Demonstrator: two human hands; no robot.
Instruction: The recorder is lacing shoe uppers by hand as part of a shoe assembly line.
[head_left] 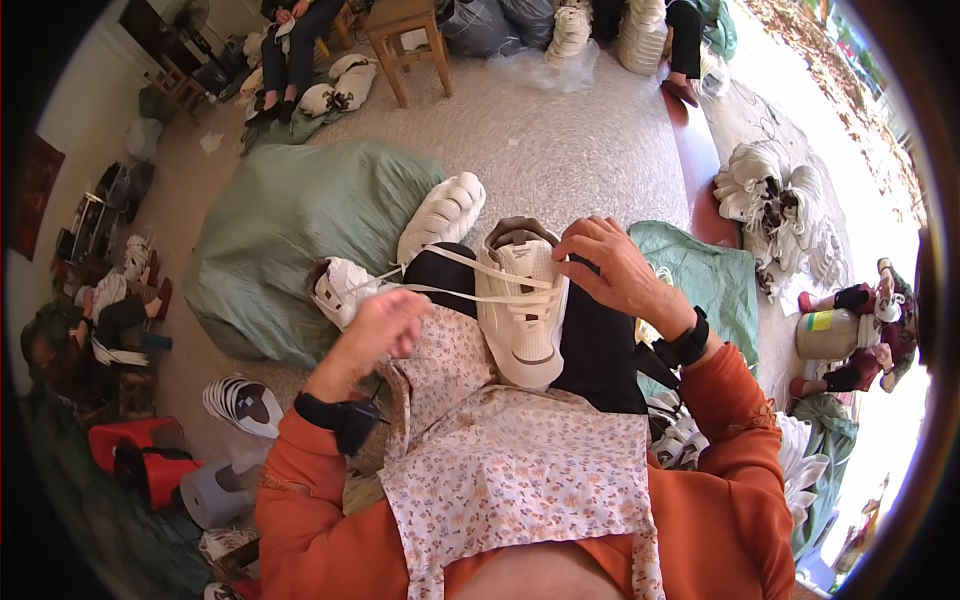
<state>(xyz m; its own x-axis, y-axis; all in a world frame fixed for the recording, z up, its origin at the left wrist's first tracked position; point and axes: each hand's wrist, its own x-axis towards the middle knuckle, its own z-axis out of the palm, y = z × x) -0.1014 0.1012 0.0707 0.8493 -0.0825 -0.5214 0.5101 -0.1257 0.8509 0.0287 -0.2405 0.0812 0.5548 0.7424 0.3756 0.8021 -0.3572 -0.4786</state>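
Cream shoe [528, 338], crowded floor [600, 150]
I see hands [622, 268] apart, grip unclear; a green sack [290, 255] bulks ahead-left.

Looks like a shoe workshop here, with heaped pale shoes [785, 205], a bulging green cloth [300, 255], a wooden stool [405, 38], seated people [298, 50]!

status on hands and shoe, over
Left hand blurred, beside laces. Right hand at cream shoe. Resting on lap, toe toward apron. Nothing seen blocking.
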